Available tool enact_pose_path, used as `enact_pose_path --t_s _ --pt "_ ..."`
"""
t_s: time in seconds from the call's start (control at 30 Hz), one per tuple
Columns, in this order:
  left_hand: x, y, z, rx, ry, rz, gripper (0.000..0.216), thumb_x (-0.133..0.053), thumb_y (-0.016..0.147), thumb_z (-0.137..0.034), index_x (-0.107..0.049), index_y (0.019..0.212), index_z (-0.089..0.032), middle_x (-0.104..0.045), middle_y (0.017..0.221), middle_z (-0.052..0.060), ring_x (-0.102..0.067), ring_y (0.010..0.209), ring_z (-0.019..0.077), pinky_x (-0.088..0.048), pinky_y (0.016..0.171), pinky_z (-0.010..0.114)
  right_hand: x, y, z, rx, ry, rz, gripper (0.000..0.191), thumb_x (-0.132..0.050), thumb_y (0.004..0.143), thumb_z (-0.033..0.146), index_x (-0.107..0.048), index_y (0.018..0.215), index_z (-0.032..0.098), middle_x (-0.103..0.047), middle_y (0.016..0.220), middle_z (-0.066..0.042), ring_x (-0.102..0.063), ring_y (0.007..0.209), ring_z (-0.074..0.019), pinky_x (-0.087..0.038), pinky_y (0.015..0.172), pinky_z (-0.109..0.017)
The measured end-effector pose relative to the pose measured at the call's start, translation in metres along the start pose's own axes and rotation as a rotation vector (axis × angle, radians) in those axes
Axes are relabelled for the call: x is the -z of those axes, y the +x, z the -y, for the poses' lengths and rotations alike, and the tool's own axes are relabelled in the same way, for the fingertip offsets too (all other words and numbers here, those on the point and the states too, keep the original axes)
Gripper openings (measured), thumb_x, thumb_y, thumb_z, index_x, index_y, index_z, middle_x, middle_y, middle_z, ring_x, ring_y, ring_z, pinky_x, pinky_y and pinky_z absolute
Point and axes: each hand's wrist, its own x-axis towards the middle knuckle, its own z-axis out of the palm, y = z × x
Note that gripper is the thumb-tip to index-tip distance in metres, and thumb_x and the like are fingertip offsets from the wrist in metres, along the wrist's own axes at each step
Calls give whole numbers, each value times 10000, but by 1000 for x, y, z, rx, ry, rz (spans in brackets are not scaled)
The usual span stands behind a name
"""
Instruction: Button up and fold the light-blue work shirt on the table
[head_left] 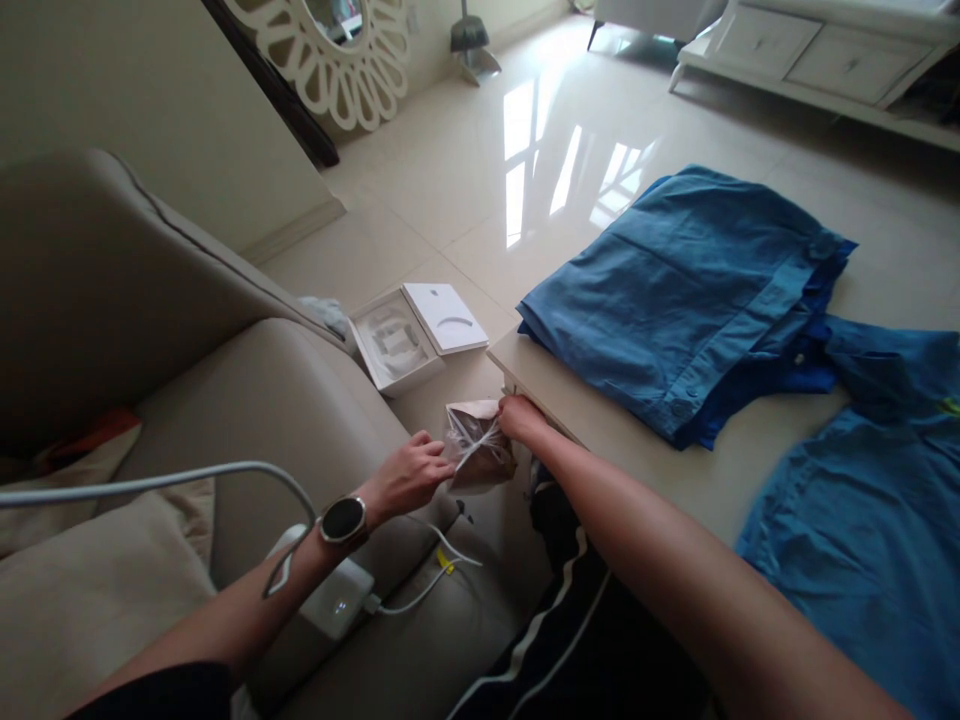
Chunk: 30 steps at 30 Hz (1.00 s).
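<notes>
Both pinching one small clear plastic bag (478,448) at the sofa's (315,400) edge, left hand (409,476) clamped at nine o'clock, right hand (519,416) at two o'clock below the desk (600,420), seemingly mid-opening, calling next for a gentle outward pull.

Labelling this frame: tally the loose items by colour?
Blue: 2, folded garment, shirt
White: 3, open box, charger, cable
Brown: 1, bag pinched by left hand and right hand
Total: 6
</notes>
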Motion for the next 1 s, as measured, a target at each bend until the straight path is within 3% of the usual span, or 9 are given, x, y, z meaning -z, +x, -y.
enact_pose_path --t_s 0.1,0.17,0.33,0.43,0.53,0.63,0.8,0.9,1.0 --pt "0 -7 -6 -7 -60 -66 226 -541 944 -83 -732 936 -204 -743 798 41 -556 832 201 -359 863 375 0 -1 1 -11 18 -7 207 -634 874 138 -798 993 97 -759 1100 -238 -717 1033 -305 -492 860 -311" --pt "-1 -12 -3 88 -181 -143 234 -542 980 -146 -757 928 -221 -725 755 34 -563 825 195 -383 862 361 -1 -1 2 -5 51 -14 181 -642 879 157 -798 951 99 -764 1062 -233 -715 1004 -296 -484 840 -305" --pt "-11 -15 2 589 -625 -385 263 -678 916 -355 -745 724 -188 -719 785 53 -619 761 171 -456 741 293 -3 -6 9 67 208 -25 210 -623 896 251 -776 825 127 -765 882 -135 -671 849 -213 -443 735 -265" --pt "-20 -4 -1 793 -941 -421 297 -751 823 -411 -707 651 -173 -701 680 37 -613 653 158 -466 694 283 -4 -8 18 128 340 -5 191 -616 847 258 -748 764 149 -696 702 -29 -609 708 -148 -409 649 -226" --pt "-27 9 0 883 -1247 -567 296 -767 777 -437 -709 694 -159 -701 664 36 -580 601 138 -447 632 262 -5 -7 27 169 459 34 192 -591 825 269 -721 746 152 -598 591 28 -541 589 -113 -397 590 -208" --pt "-22 15 9 908 -1317 -723 319 -759 769 -456 -670 697 -158 -665 641 17 -558 590 124 -444 637 255 -4 -5 33 183 532 37 221 -553 846 288 -703 768 147 -568 585 35 -516 559 -106 -401 576 -204" --pt "0 5 13 781 -956 -436 299 -631 889 -439 -649 746 -176 -611 615 -4 -519 570 140 -398 618 280 3 -2 34 178 528 -38 229 -540 887 306 -691 797 159 -613 670 22 -545 646 -118 -407 624 -203" --pt "6 -5 -1 521 -504 -191 212 -531 927 -233 -635 748 -187 -665 699 21 -553 644 159 -377 726 322 6 1 34 110 447 -109 260 -481 940 261 -695 836 156 -684 790 -20 -575 746 -135 -400 662 -213" --pt "7 -14 -19 281 -220 10 218 -486 831 -30 -620 759 -186 -700 772 38 -597 713 174 -344 785 352 6 3 31 47 335 -123 260 -492 958 227 -711 844 146 -734 876 -82 -617 810 -159 -404 687 -229"
